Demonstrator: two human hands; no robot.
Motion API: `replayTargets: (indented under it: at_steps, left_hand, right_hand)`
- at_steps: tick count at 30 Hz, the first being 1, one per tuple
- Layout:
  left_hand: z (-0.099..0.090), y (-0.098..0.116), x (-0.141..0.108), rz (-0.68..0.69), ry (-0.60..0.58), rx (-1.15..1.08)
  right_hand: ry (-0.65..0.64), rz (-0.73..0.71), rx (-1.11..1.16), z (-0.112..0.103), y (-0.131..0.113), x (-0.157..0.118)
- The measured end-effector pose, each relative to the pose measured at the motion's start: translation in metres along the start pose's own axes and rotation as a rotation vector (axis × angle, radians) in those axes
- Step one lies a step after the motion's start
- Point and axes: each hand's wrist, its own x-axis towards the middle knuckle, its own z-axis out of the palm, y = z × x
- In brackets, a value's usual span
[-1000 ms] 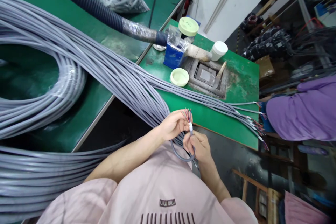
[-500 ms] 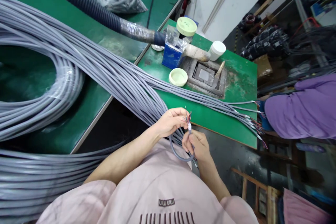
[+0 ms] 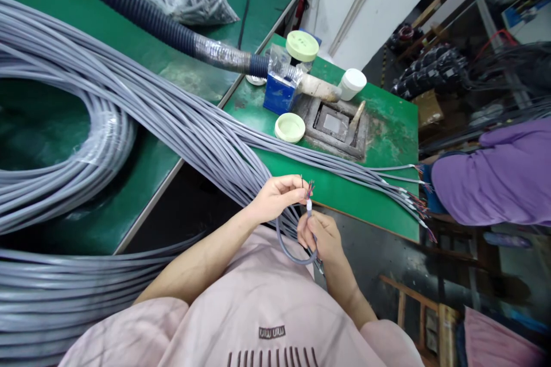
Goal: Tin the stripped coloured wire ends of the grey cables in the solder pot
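Right hand is wrapped round a bendy, white-tipped grey cable. Skinny coloured wires are splayed far-side, some pinched by left hand.

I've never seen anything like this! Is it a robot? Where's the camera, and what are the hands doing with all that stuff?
There's no robot here, just a person with two bare hands. Every picture comes from one camera on that person's head, looking forward and down, so you see what they see.

The right hand holds a gray cable near its end. Thin coloured wires poke out there. The left hand has its fingers right by them, but it's too small to tell how many it touches.

On the green table you can spot a big bundle of gray cables, a blue box, a white tub and a ribbed hose. The purple clothing on the right belongs to someone else.
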Motion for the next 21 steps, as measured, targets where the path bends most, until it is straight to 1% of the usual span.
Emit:
replayTargets:
  at_steps: [4,8,12,16,19,21]
  left_hand:
    - [0.001,-0.013,0.000,0.011,0.047,-0.054]
    - [-0.001,-0.025,0.000,0.032,0.113,-0.068]
    - [0.000,-0.023,0.002,0.011,0.130,-0.075]
    - [0.003,-0.016,0.002,-0.050,0.120,-0.149]
    - [0.004,-0.017,0.002,-0.065,0.135,-0.175]
    - [0.004,-0.020,0.001,-0.060,0.157,-0.152]
  right_hand:
    - [0.028,-0.035,-0.040,0.000,0.000,0.000]
    - [0.040,-0.072,-0.135,-0.002,-0.001,-0.001]
    - [0.058,-0.095,-0.199,-0.004,-0.003,-0.002]
    - [0.011,-0.111,-0.185,-0.004,-0.002,-0.001]
    - [0.006,-0.116,-0.185,-0.005,0.000,-0.001]
    - [0.021,-0.122,-0.229,-0.007,-0.002,-0.001]
